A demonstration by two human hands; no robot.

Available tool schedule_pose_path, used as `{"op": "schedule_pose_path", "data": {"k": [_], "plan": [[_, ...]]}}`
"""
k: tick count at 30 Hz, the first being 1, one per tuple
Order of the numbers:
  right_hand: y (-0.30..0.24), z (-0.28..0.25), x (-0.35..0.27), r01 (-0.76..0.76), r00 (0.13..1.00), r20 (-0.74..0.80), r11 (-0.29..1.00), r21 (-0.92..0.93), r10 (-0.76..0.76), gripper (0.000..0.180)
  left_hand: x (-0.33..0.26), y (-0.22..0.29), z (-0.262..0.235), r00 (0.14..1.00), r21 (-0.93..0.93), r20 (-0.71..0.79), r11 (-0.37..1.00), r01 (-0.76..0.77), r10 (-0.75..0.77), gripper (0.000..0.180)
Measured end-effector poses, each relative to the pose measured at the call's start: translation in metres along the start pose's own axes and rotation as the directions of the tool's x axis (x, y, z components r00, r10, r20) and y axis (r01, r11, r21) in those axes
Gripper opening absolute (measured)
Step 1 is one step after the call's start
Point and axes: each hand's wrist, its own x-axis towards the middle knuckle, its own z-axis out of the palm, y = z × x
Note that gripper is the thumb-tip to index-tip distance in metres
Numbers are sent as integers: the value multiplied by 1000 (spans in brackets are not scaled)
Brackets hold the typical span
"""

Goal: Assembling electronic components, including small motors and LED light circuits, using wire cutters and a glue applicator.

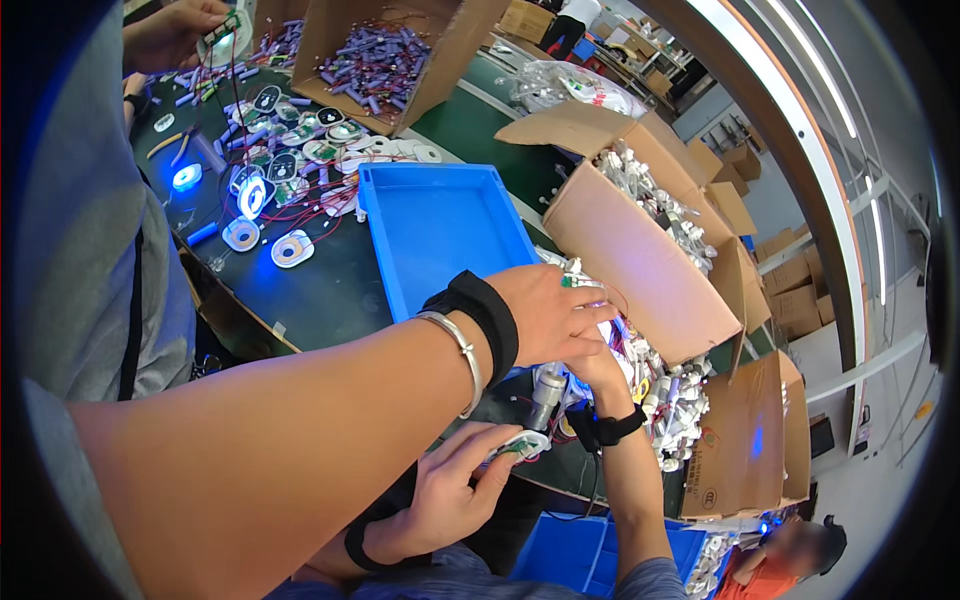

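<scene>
My left hand (455, 500), with a black wrist strap, pinches a white oval housing with a green circuit board (522, 447) low in the middle. Above it, touching or just behind it, stands a grey cylindrical part (545, 395) that looks like a small motor. My right hand (597, 368) reaches up from the lower right, a black strap on its wrist. Its fingers are covered by a co-worker's hand (545, 310), whose bare forearm with a silver bracelet crosses from the left. Small white parts with green boards and wires (578, 280) lie at that hand's fingertips.
An empty blue tray (430, 230) lies mid-table. Wired oval housings (292, 248), some glowing blue, and pliers (180, 148) are on the left. Cardboard boxes hold purple batteries (375, 65) and white parts (650, 195). Another hand (180, 35) holds a board at upper left.
</scene>
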Motion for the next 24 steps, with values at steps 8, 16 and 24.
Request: {"op": "schedule_pose_path", "data": {"k": [8, 16, 24], "plan": [[20, -5, -4, 255, 943, -84, 863, -436, -321, 38, 13, -6, 2, 996, -60, 31, 994, 87, -85, 21], [-5, 18, 0, 344, 802, -454, 921, -181, -389, 23, 17, 24, -5, 985, -177, -54, 972, 153, -165, 24], [-32, 12, -2, 458, 561, -591, 812, -361, -580, 19, 2, 44, 5, 992, 12, -113, 998, 55, -54, 21]]}}
